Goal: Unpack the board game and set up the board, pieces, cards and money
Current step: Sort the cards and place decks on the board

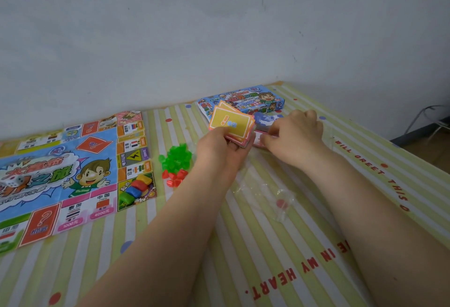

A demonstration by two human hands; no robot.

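Cards come first: the left hand (220, 147) grips a fanned stack of yellow-and-orange paper cards (231, 125) raised off the striped tablecloth (243, 245), ready for sorting. The right hand (295, 133), fingers curled, apparently pinches pink cards (258, 141) lying beside the blue cardboard game box (265, 98). The unfolded paper game board (68, 172) lies well left.

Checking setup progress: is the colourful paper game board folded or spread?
Spread. The colourful paper game board lies flat on the striped tablecloth, with its centre art and edge squares showing.
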